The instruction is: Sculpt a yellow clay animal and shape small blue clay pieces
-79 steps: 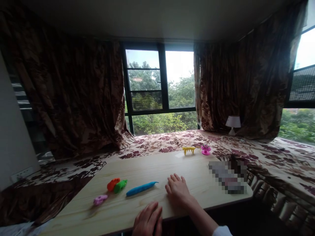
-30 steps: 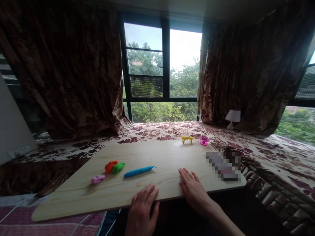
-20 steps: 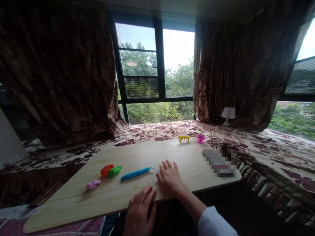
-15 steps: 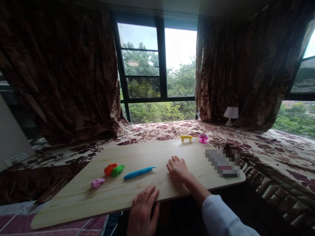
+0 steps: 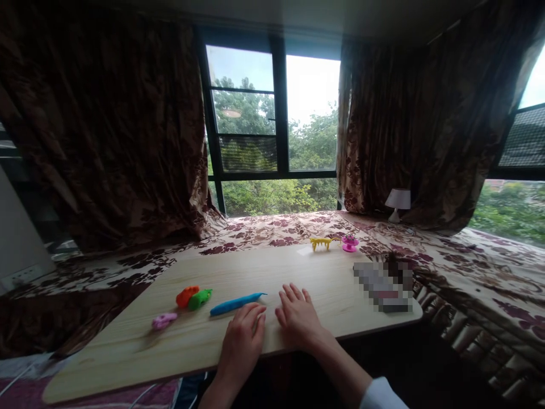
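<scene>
Both my hands lie flat, palms down, on a light wooden table [image 5: 332,287] near its front edge. My left hand [image 5: 242,338] rests with fingers apart just below the right end of a long blue clay piece [image 5: 236,304]; whether it touches the piece I cannot tell. Beside it, my right hand [image 5: 298,315] is spread on bare wood and holds nothing. Left of the blue piece sit an orange lump [image 5: 185,295], a green lump [image 5: 199,298] and a pink lump [image 5: 163,321].
At the table's far edge stand a yellow toy [image 5: 320,243] and a pink toy [image 5: 349,243]. A blurred-out object [image 5: 381,284] lies at the right edge. Floral bedding [image 5: 468,272] surrounds the table. A small white lamp [image 5: 397,203] stands by the curtains and window.
My left hand slid forward from the table's front edge onto the wood beside the blue piece. My right hand drew back slightly and now lies next to it.
</scene>
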`<action>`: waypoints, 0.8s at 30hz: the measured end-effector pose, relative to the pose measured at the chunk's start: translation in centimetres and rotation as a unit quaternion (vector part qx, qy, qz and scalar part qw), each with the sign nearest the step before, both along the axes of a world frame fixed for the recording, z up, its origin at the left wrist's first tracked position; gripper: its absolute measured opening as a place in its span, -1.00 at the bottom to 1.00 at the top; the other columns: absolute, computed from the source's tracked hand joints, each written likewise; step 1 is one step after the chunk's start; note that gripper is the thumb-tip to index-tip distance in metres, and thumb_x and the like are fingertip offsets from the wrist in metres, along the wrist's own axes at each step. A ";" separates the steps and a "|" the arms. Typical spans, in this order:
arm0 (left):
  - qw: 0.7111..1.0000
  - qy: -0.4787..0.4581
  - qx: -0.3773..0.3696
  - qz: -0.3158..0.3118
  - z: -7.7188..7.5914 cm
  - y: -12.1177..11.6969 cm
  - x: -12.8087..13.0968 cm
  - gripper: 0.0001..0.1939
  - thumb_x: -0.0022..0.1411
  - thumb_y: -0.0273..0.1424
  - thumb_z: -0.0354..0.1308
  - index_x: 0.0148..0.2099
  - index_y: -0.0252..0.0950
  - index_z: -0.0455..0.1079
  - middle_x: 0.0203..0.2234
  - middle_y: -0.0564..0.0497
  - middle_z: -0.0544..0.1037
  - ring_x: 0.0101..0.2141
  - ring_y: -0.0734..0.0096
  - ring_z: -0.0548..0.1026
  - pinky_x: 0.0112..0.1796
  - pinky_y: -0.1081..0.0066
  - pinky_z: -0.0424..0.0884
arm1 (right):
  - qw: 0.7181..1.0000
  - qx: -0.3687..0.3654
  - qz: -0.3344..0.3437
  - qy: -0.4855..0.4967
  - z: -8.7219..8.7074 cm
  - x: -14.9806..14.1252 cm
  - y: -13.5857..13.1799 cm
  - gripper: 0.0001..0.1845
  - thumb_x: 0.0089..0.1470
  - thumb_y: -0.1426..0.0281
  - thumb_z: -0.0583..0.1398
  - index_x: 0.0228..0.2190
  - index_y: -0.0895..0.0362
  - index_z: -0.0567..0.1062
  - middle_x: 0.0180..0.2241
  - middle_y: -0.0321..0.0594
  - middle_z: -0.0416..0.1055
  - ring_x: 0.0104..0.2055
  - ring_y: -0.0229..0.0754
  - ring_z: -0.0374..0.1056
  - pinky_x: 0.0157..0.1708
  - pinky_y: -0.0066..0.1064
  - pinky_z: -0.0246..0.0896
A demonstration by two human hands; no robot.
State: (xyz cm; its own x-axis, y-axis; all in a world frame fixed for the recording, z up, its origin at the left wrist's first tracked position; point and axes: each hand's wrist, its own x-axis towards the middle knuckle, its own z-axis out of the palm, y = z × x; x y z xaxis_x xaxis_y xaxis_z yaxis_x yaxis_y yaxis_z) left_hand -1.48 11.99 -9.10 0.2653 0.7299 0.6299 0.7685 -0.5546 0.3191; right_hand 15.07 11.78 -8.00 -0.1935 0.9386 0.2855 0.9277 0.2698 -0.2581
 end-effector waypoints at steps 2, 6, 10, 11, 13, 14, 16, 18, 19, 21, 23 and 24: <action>1.000 0.006 0.001 0.000 -0.1 0.2 -0.1 -0.77 0.22 -0.39 -0.04 -0.16 -0.22 0.43 -0.21 -0.06 0.53 -0.15 0.24 0.46 -0.13 0.19 0.39 | 0.999 -0.010 -0.031 0.006 0.5 0.9 2.7 -0.47 0.22 0.24 -0.12 0.13 0.23 0.19 0.22 -0.01 0.03 0.27 -0.01 -0.13 0.18 -0.03 -0.28; 1.000 0.005 -0.003 0.006 -0.3 -0.2 -0.2 -0.79 0.21 -0.37 -0.02 -0.19 -0.19 0.44 -0.22 -0.04 0.53 -0.15 0.22 0.45 -0.14 0.18 0.37 | 0.998 -0.023 -0.052 -0.002 0.5 4.6 2.6 -0.50 0.24 0.32 -0.17 0.13 0.21 0.20 0.23 -0.04 0.01 0.28 -0.04 -0.14 0.17 -0.01 -0.27; 1.000 -0.005 -0.010 0.017 -0.2 -0.5 0.0 -0.80 0.20 -0.37 -0.01 -0.21 -0.18 0.44 -0.23 -0.03 0.52 -0.15 0.23 0.44 -0.13 0.19 0.35 | 0.999 -0.024 0.002 -0.026 -0.4 5.9 -3.5 -0.50 0.23 0.37 -0.16 0.17 0.10 0.13 0.24 -0.24 0.00 0.29 -0.20 -0.18 0.23 -0.22 -0.34; 1.000 -0.005 -0.011 0.019 -0.2 -0.6 0.0 -0.80 0.20 -0.37 -0.01 -0.21 -0.18 0.44 -0.23 -0.03 0.52 -0.15 0.23 0.43 -0.13 0.19 0.35 | 0.999 -0.023 0.020 -0.030 -0.6 5.6 -5.0 -0.49 0.21 0.39 -0.12 0.19 0.05 0.09 0.26 -0.30 -0.06 0.29 -0.24 -0.19 0.23 -0.27 -0.36; 1.000 -0.004 -0.010 0.020 -0.2 -0.6 0.2 -0.80 0.20 -0.38 -0.02 -0.22 -0.18 0.44 -0.23 -0.02 0.51 -0.15 0.24 0.43 -0.12 0.20 0.34 | 0.998 -0.007 0.051 -0.027 -0.9 4.1 -6.6 -0.50 0.21 0.36 -0.11 0.18 0.03 0.11 0.27 -0.32 -0.13 0.30 -0.22 -0.26 0.24 -0.27 -0.39; 1.000 -0.002 -0.009 0.021 -0.2 -0.7 0.2 -0.80 0.20 -0.38 -0.02 -0.23 -0.18 0.44 -0.23 -0.02 0.51 -0.16 0.24 0.43 -0.13 0.21 0.34 | 0.998 0.000 0.057 -0.023 -0.9 3.1 -6.6 -0.51 0.22 0.34 -0.11 0.17 0.04 0.13 0.27 -0.31 -0.12 0.31 -0.21 -0.27 0.24 -0.25 -0.40; 1.000 0.005 -0.006 0.019 -0.1 -0.7 0.2 -0.80 0.20 -0.39 -0.01 -0.24 -0.18 0.44 -0.24 -0.02 0.52 -0.17 0.24 0.44 -0.14 0.21 0.35 | 0.999 0.008 0.051 -0.013 -0.7 1.2 -5.0 -0.53 0.25 0.30 -0.13 0.15 0.07 0.18 0.25 -0.24 -0.03 0.30 -0.16 -0.26 0.24 -0.19 -0.39; 1.000 0.013 -0.003 0.016 -0.1 -0.7 0.2 -0.81 0.19 -0.39 -0.01 -0.24 -0.17 0.44 -0.25 -0.02 0.52 -0.19 0.24 0.44 -0.15 0.21 0.36 | 0.999 0.011 0.030 -0.004 -0.1 -0.2 -1.9 -0.54 0.25 0.27 -0.11 0.13 0.11 0.21 0.23 -0.17 0.04 0.29 -0.11 -0.20 0.23 -0.13 -0.37; 1.000 0.017 -0.002 0.014 -0.1 -0.7 0.2 -0.81 0.19 -0.39 -0.01 -0.24 -0.17 0.44 -0.25 -0.02 0.52 -0.19 0.25 0.44 -0.16 0.21 0.36 | 1.000 0.009 0.016 -0.001 0.2 -0.4 -0.1 -0.54 0.25 0.26 -0.09 0.11 0.13 0.23 0.21 -0.12 0.08 0.28 -0.06 -0.15 0.22 -0.08 -0.34; 1.000 0.021 -0.001 0.012 -0.1 -0.6 0.1 -0.81 0.20 -0.38 -0.01 -0.24 -0.18 0.44 -0.24 -0.02 0.52 -0.19 0.25 0.44 -0.16 0.21 0.37 | 1.000 0.004 -0.017 0.005 0.7 0.2 2.9 -0.56 0.23 0.22 -0.02 0.07 0.16 0.27 0.17 -0.05 0.14 0.23 0.01 -0.04 0.17 0.02 -0.23; 1.000 0.021 0.000 0.011 -0.1 -0.5 0.0 -0.81 0.21 -0.38 -0.01 -0.24 -0.18 0.44 -0.24 -0.02 0.51 -0.18 0.25 0.44 -0.15 0.20 0.37 | 0.999 0.001 -0.043 0.005 1.0 1.9 4.5 -0.58 0.18 0.23 0.08 0.03 0.13 0.29 0.14 -0.08 0.16 0.17 0.03 0.08 0.12 0.07 -0.09; 1.000 0.019 0.000 0.011 -0.1 -0.5 0.0 -0.81 0.21 -0.38 -0.01 -0.24 -0.18 0.44 -0.24 -0.02 0.51 -0.18 0.25 0.44 -0.15 0.20 0.37 | 0.999 -0.001 -0.052 0.003 0.9 2.9 4.6 -0.59 0.18 0.24 0.09 0.03 0.12 0.30 0.14 -0.09 0.15 0.15 0.02 0.10 0.11 0.07 -0.07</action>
